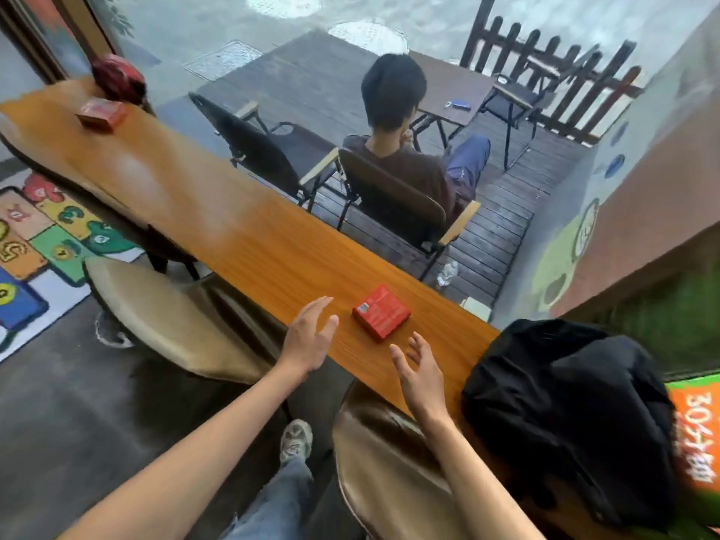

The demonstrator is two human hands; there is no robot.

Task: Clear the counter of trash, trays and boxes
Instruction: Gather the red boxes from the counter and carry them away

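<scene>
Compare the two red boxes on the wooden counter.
The near red box lies between the open left hand and right hand, sharp, with white print showing; the far red box sits at the counter's other end, blurred, beside a red round object. Both are red, flat and untouched.

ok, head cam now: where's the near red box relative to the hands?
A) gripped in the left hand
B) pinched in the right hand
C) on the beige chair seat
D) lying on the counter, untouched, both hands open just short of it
D: the red box lies flat on the wooden counter, with the left hand and right hand open on either side, neither touching it.
</scene>
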